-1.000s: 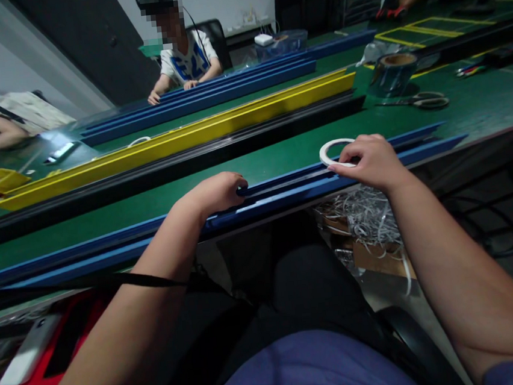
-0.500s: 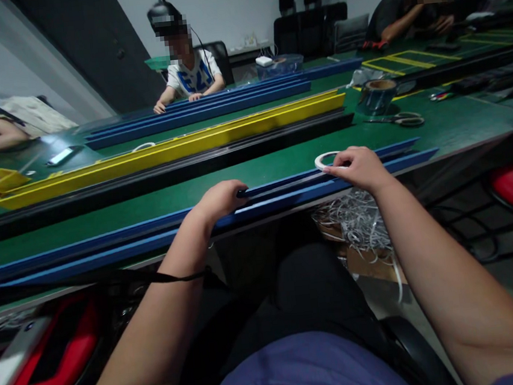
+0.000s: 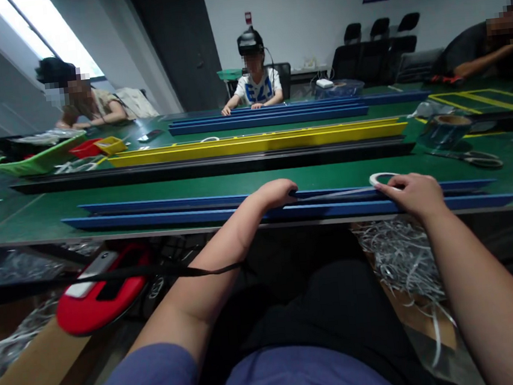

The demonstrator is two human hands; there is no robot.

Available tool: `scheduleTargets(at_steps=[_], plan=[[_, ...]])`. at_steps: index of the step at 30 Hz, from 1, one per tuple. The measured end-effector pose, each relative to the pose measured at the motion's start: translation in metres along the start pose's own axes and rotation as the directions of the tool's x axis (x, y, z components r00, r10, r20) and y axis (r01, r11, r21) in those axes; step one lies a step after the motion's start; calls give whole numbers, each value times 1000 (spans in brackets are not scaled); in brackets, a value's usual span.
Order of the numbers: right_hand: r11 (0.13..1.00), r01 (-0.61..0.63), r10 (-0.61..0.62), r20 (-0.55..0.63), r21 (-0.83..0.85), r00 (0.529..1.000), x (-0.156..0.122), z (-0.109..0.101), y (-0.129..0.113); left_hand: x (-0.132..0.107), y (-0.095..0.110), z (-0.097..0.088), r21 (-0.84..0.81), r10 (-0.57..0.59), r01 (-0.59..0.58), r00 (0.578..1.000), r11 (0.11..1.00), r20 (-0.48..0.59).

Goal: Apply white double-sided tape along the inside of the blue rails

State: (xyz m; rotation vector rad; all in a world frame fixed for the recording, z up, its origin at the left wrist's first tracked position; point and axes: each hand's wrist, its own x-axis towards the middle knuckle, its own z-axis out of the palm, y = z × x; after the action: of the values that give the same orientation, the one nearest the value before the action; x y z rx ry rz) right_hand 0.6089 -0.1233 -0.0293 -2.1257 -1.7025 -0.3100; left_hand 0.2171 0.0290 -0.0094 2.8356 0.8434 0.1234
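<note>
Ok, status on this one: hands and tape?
Right hand pinching white tape roll. Left hand on blue rail. Tape strip running along the rail between hands.

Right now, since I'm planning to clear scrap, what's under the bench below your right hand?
Silvery shredded strips lie heaped on brown cardboard beneath the green bench, below the right hand. The cardboard under the heap is covered, and the person's leg hides whatever lies to its side.

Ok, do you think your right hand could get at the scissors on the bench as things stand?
Probably yes: the right hand sits near the scissors, with only the blue rail and green bench top between, though it holds a white tape roll.
</note>
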Motion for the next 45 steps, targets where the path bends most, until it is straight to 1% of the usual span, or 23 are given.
scheduleTargets(at_steps=[3, 5, 7, 9, 12, 16, 19, 21, 22, 24, 26, 28, 33, 37, 40, 43, 45], plan=[[997, -59, 63, 58, -54, 996, 1, -1, -1, 0, 0, -1, 8, 11, -11, 1000, 1000, 7], [995, -76, 82, 91, -70, 992, 2, 0, -3, -2, -3, -2, 4, 12, -13, 1000, 1000, 11], [996, -57, 63, 99, -63, 993, 2, 1, -9, -8, -9, -3, -6, 10, -10, 1000, 1000, 15], [999, -29, 33, 83, -43, 996, 2, 5, -23, -17, -20, -5, -15, -6, 6, 1000, 1000, 18], [1000, 13, -12, 52, -21, 999, 2, 14, -58, -41, -45, -12, -33, -53, 53, 998, 998, 27], [996, 92, -92, 15, 11, 996, -1, 25, -124, -85, -83, -24, -66, -152, 155, 987, 986, 45], [990, 137, -137, -5, 25, 991, -9, 26, -171, -115, -103, -32, -90, -235, 238, 971, 967, 49], [988, 156, -156, 5, 11, 988, -15, 22, -191, -129, -110, -34, -113, -261, 265, 964, 958, 45], [986, 169, -169, 19, -6, 986, -18, 19, -197, -133, -112, -34, -150, -303, 306, 952, 940, 48], [969, 243, -239, 66, -50, 969, -20, 11, -198, -136, -114, -33, -199, -355, 362, 932, 911, 72], [934, 343, -330, 123, -99, 936, -19, 0, -188, -134, -117, -32, -211, -384, 400, 916, 892, 114], [907, 394, -373, 155, -145, 915, -15, -13, -170, -132, -120, -31, -204, -376, 399, 916, 894, 142], [894, 381, -338, 202, -236, 919, -7, -46, -112, -131, -124, -29, -196, -409, 443, 892, 875, 191], [889, 391, -337, 236, -239, 911, -3, -64, -57, -131, -127, -28, -174, -420, 450, 889, 876, 185], [908, 356, -313, 206, -222, 927, -3, -73, -11, -131, -129, -28, -155, -420, 448, 889, 880, 182], [949, 257, -231, 153, -183, 961, -6, -77, 32, -130, -130, -26, -172, -413, 443, 892, 880, 186], [969, 180, -160, 122, -168, 979, -10, -76, 53, -130, -130, -26, -183, -411, 442, 893, 878, 185]])
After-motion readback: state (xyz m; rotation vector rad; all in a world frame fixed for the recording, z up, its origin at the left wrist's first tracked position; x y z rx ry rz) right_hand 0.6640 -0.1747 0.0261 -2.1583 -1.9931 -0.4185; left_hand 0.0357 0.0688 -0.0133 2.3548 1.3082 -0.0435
